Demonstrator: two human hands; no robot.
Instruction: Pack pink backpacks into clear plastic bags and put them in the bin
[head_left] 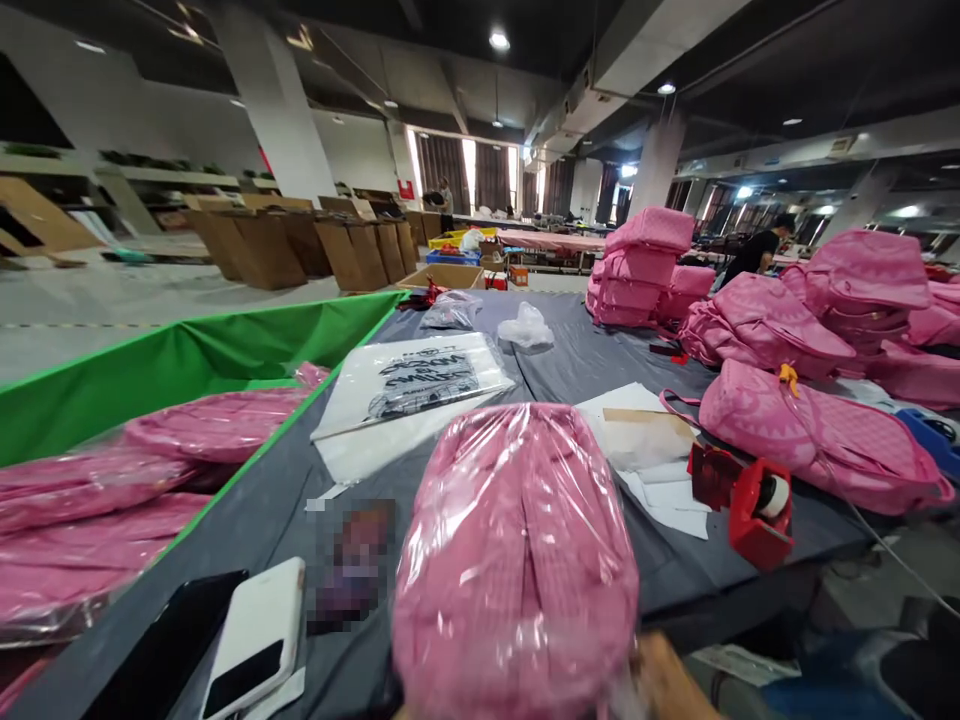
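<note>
A pink backpack (517, 550) in a clear plastic bag fills the lower middle of the head view, its straps facing me. My right hand (671, 682) is blurred at the bag's lower right corner and seems closed on the plastic there. Of my left hand only a sliver shows at the bottom edge under the bag's left corner; its fingers are hidden. Just beyond the backpack lies a white printed plastic bag (431, 375). White papers (637, 440) sit to its right, close to a red tape dispenser (761, 515).
Left of the grey-covered table (555, 375), a green-lined bin (225, 340) holds bagged pink backpacks (217, 425). A white power bank (259, 635) and black phone (165, 650) lie front left. Unbagged pink backpacks (765, 325) are piled at right. Another person (754, 255) stands behind them.
</note>
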